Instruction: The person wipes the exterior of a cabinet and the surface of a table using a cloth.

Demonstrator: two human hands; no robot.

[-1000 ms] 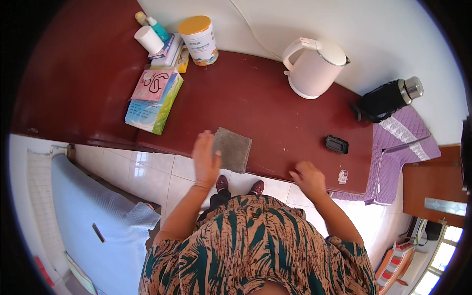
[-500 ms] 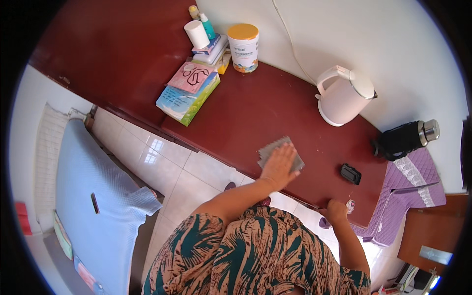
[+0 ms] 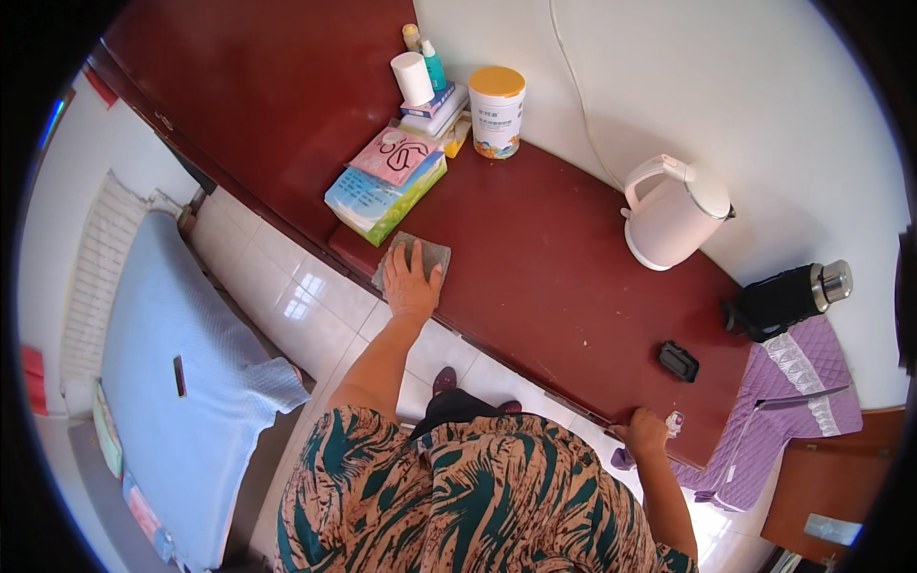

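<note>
My left hand (image 3: pixel 412 285) lies flat on a grey cloth (image 3: pixel 437 254), fingers spread, pressing it against the dark red tabletop (image 3: pixel 535 258) close to its front edge. Just beyond the cloth is a blue and green soft pack (image 3: pixel 377 199) with a pink packet (image 3: pixel 394 157) on top. My right hand (image 3: pixel 647 435) is at the front edge of the table near the right corner, its fingers curled over the edge and partly hidden. A small sticker (image 3: pixel 675 423) is beside it, and a black open plastic case (image 3: pixel 678 361) lies farther in.
Along the wall stand a white tub with a yellow lid (image 3: pixel 497 115), a pale pink kettle (image 3: pixel 673 215) and a black flask (image 3: pixel 783 298). A white roll (image 3: pixel 412 78) tops stacked boxes. Purple quilted fabric (image 3: pixel 745 449) hangs past the right end. A blue-covered bed (image 3: pixel 181 382) is at left.
My left hand has slid the cloth leftward along the table, from the middle to beside the soft pack. My right hand stays at the edge. The whole view has shifted slightly.
</note>
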